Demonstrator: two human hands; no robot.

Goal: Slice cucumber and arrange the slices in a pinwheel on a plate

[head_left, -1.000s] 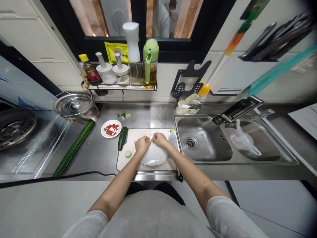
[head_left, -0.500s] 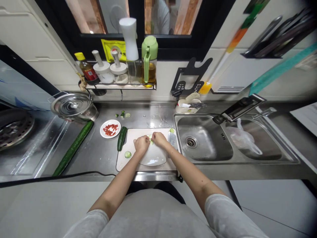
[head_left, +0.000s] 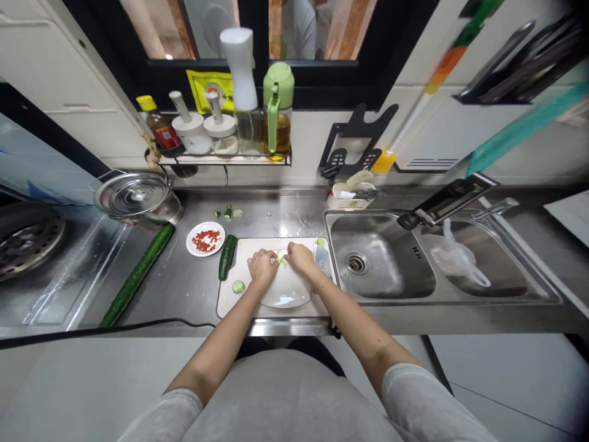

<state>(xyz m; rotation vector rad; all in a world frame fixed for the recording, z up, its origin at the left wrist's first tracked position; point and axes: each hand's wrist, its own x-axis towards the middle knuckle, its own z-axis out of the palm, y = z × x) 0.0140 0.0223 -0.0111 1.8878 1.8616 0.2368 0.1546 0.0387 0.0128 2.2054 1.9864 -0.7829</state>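
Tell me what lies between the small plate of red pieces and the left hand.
Head view: steel countertop, the short cucumber, then white cutting board up to the left hand.

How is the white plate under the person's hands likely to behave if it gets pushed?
The white plate would probably slide rather than tip: it sits wide and low on the cutting board. Its glossy shine suggests something stiff, perhaps breakable. The cucumber slices on it might shift.
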